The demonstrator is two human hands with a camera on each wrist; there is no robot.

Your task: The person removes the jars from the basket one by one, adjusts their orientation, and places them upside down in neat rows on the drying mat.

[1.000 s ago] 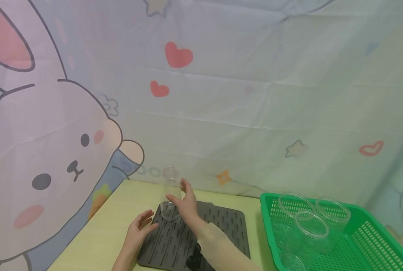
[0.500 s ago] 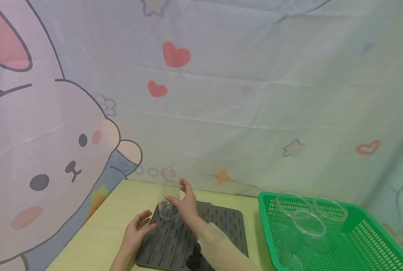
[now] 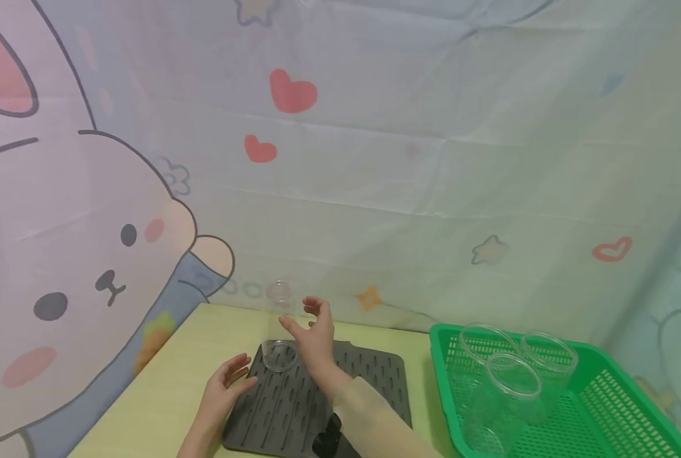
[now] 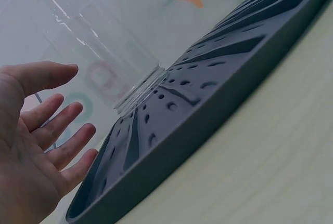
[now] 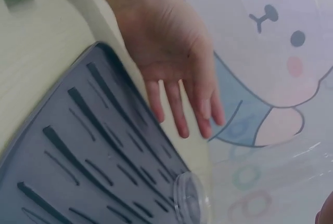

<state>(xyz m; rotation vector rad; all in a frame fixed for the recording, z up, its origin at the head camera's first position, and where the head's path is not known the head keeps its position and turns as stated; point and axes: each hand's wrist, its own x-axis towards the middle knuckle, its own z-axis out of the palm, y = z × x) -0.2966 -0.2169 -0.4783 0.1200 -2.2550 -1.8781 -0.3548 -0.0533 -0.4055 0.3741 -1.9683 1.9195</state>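
A tall, clear cylindrical jar (image 3: 279, 356) stands upright on the left rear part of a dark grey ridged drying mat (image 3: 369, 375). Just right of it is my right hand (image 3: 314, 340), fingers loosely bent and thumb apart from them; the thumb overlaps the jar's right side in the head view. No fingers wrap the jar in the left wrist view. My left hand (image 3: 220, 388) is left of the mat, palm towards the jar, holding nothing. The left wrist view shows this left hand (image 4: 39, 146) with spread, relaxed fingers, a gap away from the jar (image 4: 140, 91).
On the right stands a green perforated plastic basket (image 3: 449, 401) with 3 similar clear jars (image 3: 515, 375) in it. A printed cloth (image 3: 375, 191) with a rabbit and hearts hangs behind the pale yellow table (image 3: 163, 388).
The head view has turned slightly right. My right hand has shifted a little up and away from the jar. The jar keeps its place on the mat; the left hand has barely moved.
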